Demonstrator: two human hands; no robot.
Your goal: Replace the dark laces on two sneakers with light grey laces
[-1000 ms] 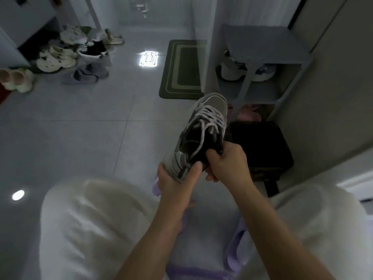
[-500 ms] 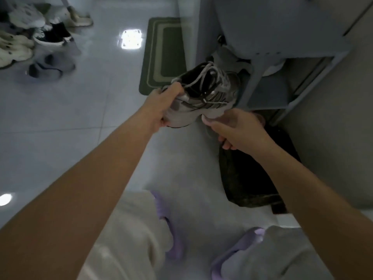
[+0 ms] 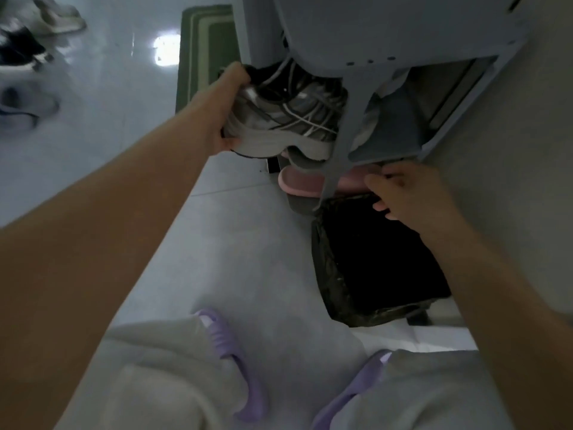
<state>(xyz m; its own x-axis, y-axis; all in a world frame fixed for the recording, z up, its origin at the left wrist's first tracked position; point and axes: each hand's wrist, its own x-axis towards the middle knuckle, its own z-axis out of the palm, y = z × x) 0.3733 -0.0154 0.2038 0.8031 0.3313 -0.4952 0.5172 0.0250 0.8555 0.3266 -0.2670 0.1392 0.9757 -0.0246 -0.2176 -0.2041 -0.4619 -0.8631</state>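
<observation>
The left hand (image 3: 231, 110) grips the sneaker (image 3: 285, 119) at its heel end, thumb over the collar and fingers curled under the sole. It holds the sneaker in the air, side-on, at the left edge of the grey-blue shoe rack (image 3: 387, 26). The toe points right, and a slanted rack leg (image 3: 345, 135) hides it. Pale laces (image 3: 280, 71) show along the top of the sneaker, and the upper shelf partly covers them.

The right hand (image 3: 403, 193) hangs low on the right, just near the rack's lower shelf edge. Its fingers are loosely bent and nothing is in them. The hand is slightly blurred.

Behind the rack leg, another pale shoe (image 3: 369, 119) sits on the lower shelf; whether it is the 2nd sneaker cannot be told. A pink slipper (image 3: 300, 183) lies on the floor under the rack. Nearer stands a bin lined with a black bag (image 3: 378, 259). A green mat (image 3: 204, 51) lies far on the tiled floor, and several blurred shoes (image 3: 18, 54) are at the far left. The person wears 2 purple slippers (image 3: 229, 342).
</observation>
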